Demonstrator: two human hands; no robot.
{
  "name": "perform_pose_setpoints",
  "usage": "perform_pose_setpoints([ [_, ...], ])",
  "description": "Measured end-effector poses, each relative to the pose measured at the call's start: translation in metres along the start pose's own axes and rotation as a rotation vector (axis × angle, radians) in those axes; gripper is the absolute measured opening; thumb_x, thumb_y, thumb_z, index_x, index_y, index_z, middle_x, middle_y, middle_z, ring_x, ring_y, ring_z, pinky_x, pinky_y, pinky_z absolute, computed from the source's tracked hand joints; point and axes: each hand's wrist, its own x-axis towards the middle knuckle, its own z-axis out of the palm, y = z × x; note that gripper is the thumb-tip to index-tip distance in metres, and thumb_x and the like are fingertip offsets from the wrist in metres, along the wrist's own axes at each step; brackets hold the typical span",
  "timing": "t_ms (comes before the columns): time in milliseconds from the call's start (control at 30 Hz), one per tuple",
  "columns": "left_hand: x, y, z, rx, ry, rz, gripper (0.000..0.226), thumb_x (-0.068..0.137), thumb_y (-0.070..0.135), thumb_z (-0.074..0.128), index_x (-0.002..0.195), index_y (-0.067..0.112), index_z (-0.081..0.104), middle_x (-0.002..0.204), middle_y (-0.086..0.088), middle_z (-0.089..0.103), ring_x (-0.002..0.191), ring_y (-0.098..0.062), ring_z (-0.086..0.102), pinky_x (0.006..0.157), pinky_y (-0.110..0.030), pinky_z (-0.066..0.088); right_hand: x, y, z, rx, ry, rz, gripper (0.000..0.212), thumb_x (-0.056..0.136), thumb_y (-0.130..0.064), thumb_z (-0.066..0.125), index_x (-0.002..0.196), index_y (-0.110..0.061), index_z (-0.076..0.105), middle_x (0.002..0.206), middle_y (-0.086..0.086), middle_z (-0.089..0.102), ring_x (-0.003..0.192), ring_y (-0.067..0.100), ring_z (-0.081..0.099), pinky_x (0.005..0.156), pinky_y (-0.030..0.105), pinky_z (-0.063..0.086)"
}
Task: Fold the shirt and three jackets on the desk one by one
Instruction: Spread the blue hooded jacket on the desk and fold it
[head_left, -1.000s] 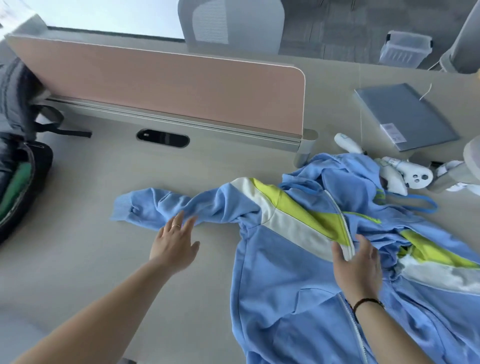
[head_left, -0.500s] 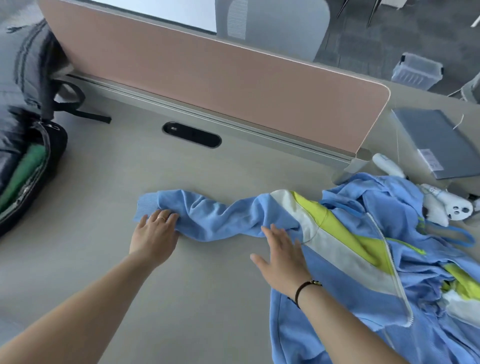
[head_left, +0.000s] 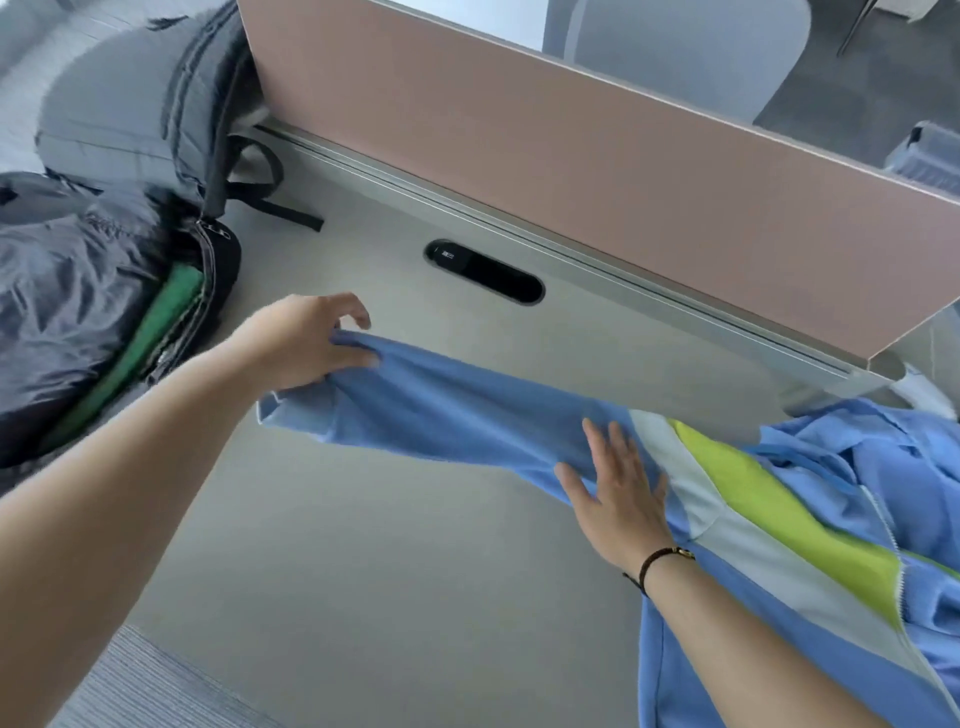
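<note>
- One blue jacket (head_left: 779, 545) lies on the desk (head_left: 363, 571).
- Left hand (head_left: 306, 345) pinches its one stretched sleeve (head_left: 441, 410).
- Right hand (head_left: 618, 499) presses flat, fingers straight.

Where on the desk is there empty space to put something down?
Bare desk lies below the blue sleeve, between the two arms. Another strip runs around the black slot, by the pink divider. The dark bags crowd the left, the jacket the right.
</note>
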Motion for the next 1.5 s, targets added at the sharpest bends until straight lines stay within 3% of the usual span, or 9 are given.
perform_pose_setpoints([
  [133, 0.005, -0.031, 0.040, 0.370, -0.159, -0.055, 0.108, 0.068, 0.075, 0.074, 0.156, 0.043, 0.018, 0.149, -0.006, 0.040, 0.136, -0.030, 0.039, 0.108, -0.045, 0.034, 0.007, 0.009, 0.009, -0.099, -0.073, 0.061, 0.067, 0.096, -0.070, 0.016, 0.157, -0.048, -0.002, 0.168, -0.010, -0.013, 0.154, 0.018, -0.015, 0.118, 0.063, -0.011],
  [233, -0.010, -0.017, 0.090, 0.242, -0.074, 0.071, 0.085, 0.089, 0.066, 0.057, 0.159, 0.035, 0.020, 0.166, -0.008, 0.019, 0.150, -0.031, 0.020, 0.120, -0.044, 0.018, 0.017, 0.019, 0.015, -0.165, -0.080, 0.116, 0.064, 0.098, -0.068, 0.011, 0.157, -0.048, -0.003, 0.166, -0.013, -0.019, 0.153, 0.017, -0.019, 0.116, 0.068, -0.009],
  [333, -0.031, 0.017, 0.142, 0.135, -0.169, 0.251, 0.070, 0.095, 0.070, 0.025, 0.159, 0.040, 0.018, 0.170, 0.003, 0.006, 0.155, -0.025, 0.008, 0.125, -0.044, 0.009, 0.031, 0.020, 0.020, -0.248, -0.096, 0.116, 0.067, 0.097, -0.069, 0.011, 0.156, -0.046, -0.012, 0.163, -0.011, -0.029, 0.150, 0.020, -0.028, 0.114, 0.071, -0.008],
  [500, -0.041, 0.026, 0.188, 0.164, -0.213, 0.095, 0.069, 0.089, 0.076, 0.001, 0.152, 0.054, -0.016, 0.159, 0.022, -0.031, 0.150, -0.019, -0.029, 0.119, -0.056, -0.018, 0.055, 0.011, 0.018, -0.303, -0.160, 0.091, 0.083, 0.090, -0.081, 0.014, 0.153, -0.043, -0.023, 0.160, -0.005, -0.037, 0.147, 0.028, -0.035, 0.112, 0.072, -0.013],
  [633, -0.023, 0.009, 0.179, 0.149, -0.206, -0.033, 0.063, 0.094, 0.070, 0.006, 0.150, 0.057, -0.019, 0.162, 0.018, -0.029, 0.152, -0.023, -0.026, 0.120, -0.055, -0.016, 0.057, 0.005, 0.001, -0.139, -0.221, 0.006, 0.078, 0.093, -0.075, 0.028, 0.158, -0.044, -0.003, 0.165, -0.008, -0.025, 0.151, 0.020, -0.027, 0.118, 0.064, -0.011],
  [800, 0.004, 0.005, 0.164, 0.187, -0.232, -0.123, 0.060, 0.101, 0.062, 0.015, 0.151, 0.055, -0.019, 0.166, 0.011, -0.022, 0.154, -0.026, -0.017, 0.122, -0.058, -0.003, 0.005, 0.046, -0.006, 0.108, 0.089, 0.030, 0.067, 0.098, -0.056, 0.048, 0.157, -0.036, 0.022, 0.169, -0.007, 0.001, 0.155, 0.014, -0.005, 0.123, 0.053, 0.001],
  [1000, -0.026, 0.062, 0.178, -0.058, -0.036, -0.232, 0.060, 0.104, 0.045, 0.035, 0.159, 0.028, 0.018, 0.169, -0.002, 0.002, 0.154, -0.027, 0.003, 0.124, -0.053, 0.004, -0.127, 0.165, 0.005, 0.137, 0.287, 0.352, 0.074, 0.094, -0.047, 0.061, 0.157, -0.029, 0.026, 0.169, 0.004, 0.008, 0.155, 0.024, 0.005, 0.124, 0.053, 0.009],
  [1267, -0.171, 0.191, 0.259, -0.183, -0.174, 0.030, 0.073, 0.102, 0.055, 0.039, 0.159, 0.038, -0.002, 0.166, -0.003, -0.023, 0.154, -0.024, -0.016, 0.125, -0.044, -0.004, -0.260, 0.255, 0.018, 0.285, 0.377, 0.667, 0.078, 0.095, -0.050, 0.057, 0.159, -0.035, 0.015, 0.169, 0.000, 0.004, 0.153, 0.029, 0.017, 0.119, 0.052, 0.022],
  [1500, -0.290, 0.255, 0.303, -0.085, -0.260, 0.167, 0.073, 0.100, 0.064, 0.033, 0.159, 0.039, -0.001, 0.168, -0.004, -0.017, 0.155, -0.025, -0.012, 0.126, -0.043, -0.004, -0.320, 0.311, 0.056, 0.309, 0.195, 0.504, 0.071, 0.096, -0.046, 0.057, 0.156, -0.024, 0.027, 0.163, 0.002, 0.027, 0.149, 0.022, 0.028, 0.118, 0.046, 0.029],
])
